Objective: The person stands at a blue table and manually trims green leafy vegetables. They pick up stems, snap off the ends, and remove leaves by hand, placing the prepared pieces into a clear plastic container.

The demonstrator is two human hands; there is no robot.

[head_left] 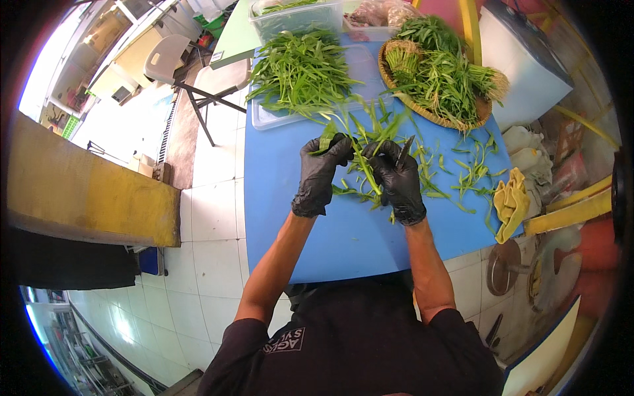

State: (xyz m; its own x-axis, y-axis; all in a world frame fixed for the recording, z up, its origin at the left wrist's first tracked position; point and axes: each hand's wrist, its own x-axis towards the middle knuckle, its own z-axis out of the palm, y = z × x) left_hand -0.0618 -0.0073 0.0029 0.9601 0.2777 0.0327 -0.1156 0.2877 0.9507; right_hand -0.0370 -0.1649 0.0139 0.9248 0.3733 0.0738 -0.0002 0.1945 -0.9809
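Observation:
Both my hands wear black gloves and meet above the blue table. My left hand point(321, 170) is closed on leafy water spinach point(325, 142), with leaves poking out by its thumb. A pale green stem point(365, 173) slants down between the two hands. My right hand point(398, 179) is closed around a small dark knife point(405, 151), its blade pointing up and away; its fingertips are close to the stem, but whether they touch it I cannot tell. Under and around my hands lie loose cut stems and leaves point(475, 173).
Beyond my left hand, a pile of picked greens point(300, 71) fills a clear plastic lid or tray point(267, 120). A woven basket point(422, 116) holds bundled greens at the far right. A yellow cloth point(510, 203) lies on the blue table's point(317, 257) right edge. Behind stand plastic tubs point(290, 20).

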